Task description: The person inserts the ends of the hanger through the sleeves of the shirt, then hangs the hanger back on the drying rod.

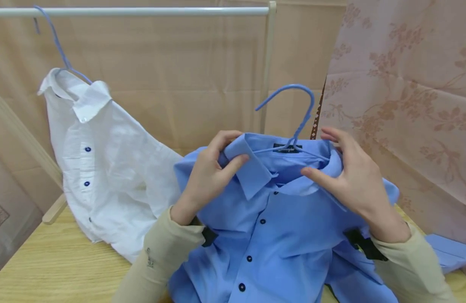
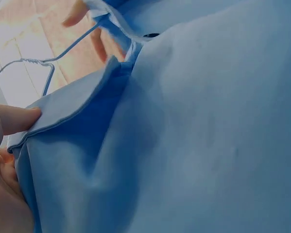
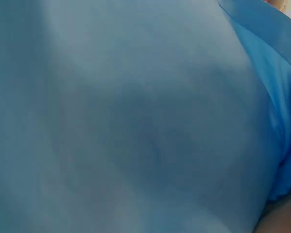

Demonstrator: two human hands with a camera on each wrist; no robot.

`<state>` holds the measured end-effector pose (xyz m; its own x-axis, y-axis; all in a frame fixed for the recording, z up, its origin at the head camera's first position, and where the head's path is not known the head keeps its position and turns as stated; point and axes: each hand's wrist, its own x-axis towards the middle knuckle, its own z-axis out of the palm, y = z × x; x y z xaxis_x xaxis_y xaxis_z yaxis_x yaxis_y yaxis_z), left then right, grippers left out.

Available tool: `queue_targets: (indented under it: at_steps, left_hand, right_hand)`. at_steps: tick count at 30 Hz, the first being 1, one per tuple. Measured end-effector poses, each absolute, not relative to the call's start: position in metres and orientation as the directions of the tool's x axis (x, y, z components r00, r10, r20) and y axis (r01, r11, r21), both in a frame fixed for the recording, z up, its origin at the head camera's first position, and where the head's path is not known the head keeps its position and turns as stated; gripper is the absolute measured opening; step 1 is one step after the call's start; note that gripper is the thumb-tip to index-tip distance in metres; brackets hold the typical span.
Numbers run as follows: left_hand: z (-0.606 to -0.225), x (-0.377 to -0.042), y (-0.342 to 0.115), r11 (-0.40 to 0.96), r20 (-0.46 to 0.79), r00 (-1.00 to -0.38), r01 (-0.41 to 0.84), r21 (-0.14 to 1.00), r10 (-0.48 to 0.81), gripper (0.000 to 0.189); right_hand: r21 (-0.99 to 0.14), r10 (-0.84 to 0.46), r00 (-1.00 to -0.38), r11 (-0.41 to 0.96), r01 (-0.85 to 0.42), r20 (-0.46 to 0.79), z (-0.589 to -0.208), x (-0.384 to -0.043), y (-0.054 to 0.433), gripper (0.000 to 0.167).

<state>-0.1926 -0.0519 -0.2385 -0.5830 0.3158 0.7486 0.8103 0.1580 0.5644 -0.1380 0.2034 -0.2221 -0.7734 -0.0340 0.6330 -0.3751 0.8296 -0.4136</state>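
Note:
A blue button-up shirt (image 1: pixel 293 235) with dark buttons hangs on a blue wire hanger (image 1: pixel 310 105), whose hook rises out of the neck opening. My left hand (image 1: pixel 206 179) pinches the left side of the collar (image 1: pixel 255 179), thumb on the front and fingers behind. In the left wrist view, that thumb (image 2: pixel 16 119) lies on the collar flap. My right hand (image 1: pixel 359 183) holds the collar's other side, with its thumb at the front edge and its fingers behind. Blue cloth (image 3: pixel 135 121) fills most of the right wrist view, hiding the right fingertips there.
A white shirt (image 1: pixel 123 168) hangs at the left on another blue hanger (image 1: pixel 56 40), hooked over a white rail (image 1: pixel 161 11). A wooden post (image 1: pixel 268 63) supports the rail's right end. Below is a wooden table (image 1: pixel 59 256). Folded blue cloth (image 1: pixel 450 250) lies at the right.

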Motion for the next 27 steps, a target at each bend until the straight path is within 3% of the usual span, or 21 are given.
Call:
queue_targets:
  at_steps: [4,12,16,19,21,23,25,27]
  left_hand:
    - [-0.237,-0.195,-0.055,0.123,0.760,-0.581,0.811,0.573,0.291,0.031]
    - [-0.238,-0.196,-0.057,0.092,0.769,-0.596,0.800,0.593,0.230,0.030]
    - [-0.237,-0.197,-0.057,0.063,0.772,-0.598,0.797,0.600,0.216,0.030]
    - [-0.237,-0.198,-0.058,0.065,0.775,-0.593,0.801,0.595,0.218,0.030]
    - [-0.236,-0.199,-0.060,0.067,0.774,-0.591,0.803,0.593,0.226,0.029]
    - [-0.234,-0.200,-0.061,0.062,0.772,-0.593,0.801,0.596,0.231,0.029]
    - [-0.233,-0.201,-0.062,0.044,0.769,-0.596,0.796,0.604,0.232,0.029]
    - [-0.232,-0.201,-0.063,0.021,0.769,-0.596,0.793,0.609,0.230,0.029]
  right_hand:
    - [-0.393,-0.050,-0.721,0.811,-0.433,0.691,-0.226,-0.139,0.208,0.084]
    - [-0.187,-0.147,-0.397,0.703,-0.687,0.906,-0.235,-0.146,0.214,0.082]
    - [-0.134,-0.159,-0.324,0.681,-0.720,0.933,-0.238,-0.145,0.220,0.065]
    - [-0.103,-0.250,-0.338,0.647,-0.755,0.907,-0.237,-0.141,0.226,0.052]
    - [-0.123,-0.319,-0.404,0.636,-0.762,0.857,-0.234,-0.137,0.231,0.045]
    - [-0.140,-0.360,-0.491,0.676,-0.724,0.793,-0.231,-0.133,0.237,0.051]
    - [-0.133,-0.345,-0.569,0.761,-0.635,0.747,-0.229,-0.129,0.241,0.058]
    - [-0.103,-0.303,-0.608,0.835,-0.540,0.734,-0.228,-0.128,0.244,0.057]
